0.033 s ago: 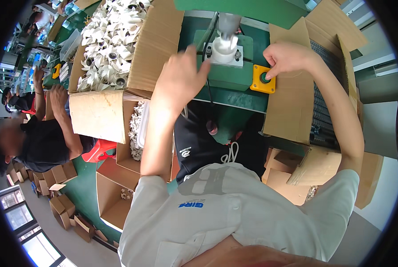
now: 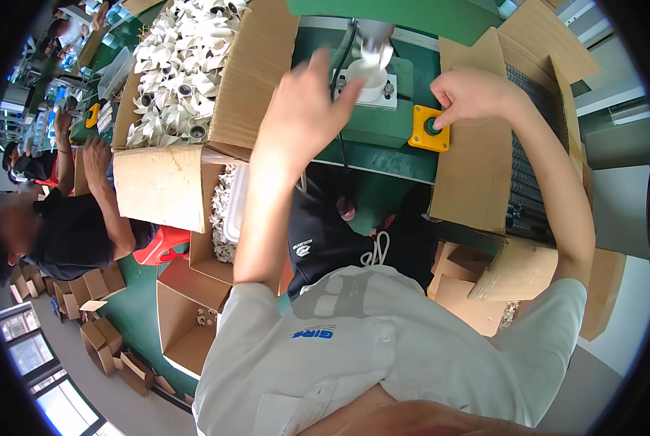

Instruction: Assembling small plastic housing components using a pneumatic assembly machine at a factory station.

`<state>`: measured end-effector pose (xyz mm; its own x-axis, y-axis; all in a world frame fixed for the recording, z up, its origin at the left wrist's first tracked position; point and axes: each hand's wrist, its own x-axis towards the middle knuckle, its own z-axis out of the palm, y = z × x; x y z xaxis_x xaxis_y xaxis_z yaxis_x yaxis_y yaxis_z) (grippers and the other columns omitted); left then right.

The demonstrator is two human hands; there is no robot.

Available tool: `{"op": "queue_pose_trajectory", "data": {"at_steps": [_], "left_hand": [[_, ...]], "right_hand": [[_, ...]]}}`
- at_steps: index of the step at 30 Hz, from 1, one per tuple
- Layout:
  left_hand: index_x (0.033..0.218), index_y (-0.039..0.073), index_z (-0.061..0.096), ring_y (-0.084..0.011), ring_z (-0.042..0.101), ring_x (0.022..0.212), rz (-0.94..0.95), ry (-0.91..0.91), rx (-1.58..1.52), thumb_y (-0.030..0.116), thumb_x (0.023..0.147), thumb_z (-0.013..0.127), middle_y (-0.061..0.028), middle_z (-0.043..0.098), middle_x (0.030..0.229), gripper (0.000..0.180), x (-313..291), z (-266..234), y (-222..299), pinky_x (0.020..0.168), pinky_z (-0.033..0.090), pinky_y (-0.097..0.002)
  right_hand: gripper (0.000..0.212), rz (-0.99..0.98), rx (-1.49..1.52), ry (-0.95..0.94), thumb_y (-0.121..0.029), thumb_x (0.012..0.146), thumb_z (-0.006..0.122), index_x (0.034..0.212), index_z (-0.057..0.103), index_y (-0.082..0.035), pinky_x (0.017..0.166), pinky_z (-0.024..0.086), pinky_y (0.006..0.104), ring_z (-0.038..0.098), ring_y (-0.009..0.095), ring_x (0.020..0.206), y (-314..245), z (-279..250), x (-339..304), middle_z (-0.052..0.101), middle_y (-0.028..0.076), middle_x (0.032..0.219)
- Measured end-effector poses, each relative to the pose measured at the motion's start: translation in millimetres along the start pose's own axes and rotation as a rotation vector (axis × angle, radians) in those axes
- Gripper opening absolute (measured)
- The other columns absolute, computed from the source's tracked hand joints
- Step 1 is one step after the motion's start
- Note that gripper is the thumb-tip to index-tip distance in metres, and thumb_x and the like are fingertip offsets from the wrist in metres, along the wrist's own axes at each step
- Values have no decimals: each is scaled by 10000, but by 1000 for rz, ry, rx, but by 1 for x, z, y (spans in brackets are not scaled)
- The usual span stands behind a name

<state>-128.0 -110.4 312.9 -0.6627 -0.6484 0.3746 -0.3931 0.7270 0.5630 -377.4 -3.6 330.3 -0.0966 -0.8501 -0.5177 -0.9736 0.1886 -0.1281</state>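
While the right hand [image 2: 470,94] rests its thumb on the green button [image 2: 432,126] near the table's [image 2: 405,161] front edge, other fingers curled, the left hand [image 2: 303,109], thumb spread, is beside the white piece [image 2: 371,74] under the press [image 2: 374,33], touching or not, I cannot tell.

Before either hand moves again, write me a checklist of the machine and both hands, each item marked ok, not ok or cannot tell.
1. Right hand at the green push button: ok, thumb on it.
2. Button pressed in: cannot tell, the thumb partly covers it.
3. Left hand well away from the round white holder: not ok, the thumb reaches its left edge in this view.
4. White bladed piece under the metal cylinder seated: cannot tell, blurred.
5. White impellers in the cardboard box on the left: ok, plenty.
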Motion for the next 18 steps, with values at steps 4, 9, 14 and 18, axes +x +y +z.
{"op": "queue_pose_trajectory", "data": {"at_steps": [4,9,14,18], "left_hand": [[916,-48,678,-191,604,624,-153,17,-379,337,810,744,-127,692,743,404,51,17,22,595,506,-290],[818,-4,669,-129,526,554,-117,306,-584,152,735,788,-47,639,659,213,-21,27,2,549,451,-240],[870,14,663,-117,544,579,1,321,-697,78,702,793,-38,659,732,221,-73,-24,26,553,446,-229],[889,35,654,-139,562,578,-107,348,-628,84,690,795,-39,662,739,249,-115,-37,3,552,459,-240]], "right_hand": [[297,-143,8,282,-181,767,788,687,547,-26,521,377,323,450,215,524,-39,1,-53,523,59,595],[243,-228,-167,283,-253,819,715,753,567,-72,575,429,348,561,279,605,-88,31,-138,590,85,687],[210,-512,251,284,-272,816,724,780,594,-112,596,437,310,553,218,623,-125,105,-153,584,29,702],[212,-532,593,121,-238,804,732,791,594,-77,578,427,308,540,219,615,-168,156,-91,579,41,700]]}}
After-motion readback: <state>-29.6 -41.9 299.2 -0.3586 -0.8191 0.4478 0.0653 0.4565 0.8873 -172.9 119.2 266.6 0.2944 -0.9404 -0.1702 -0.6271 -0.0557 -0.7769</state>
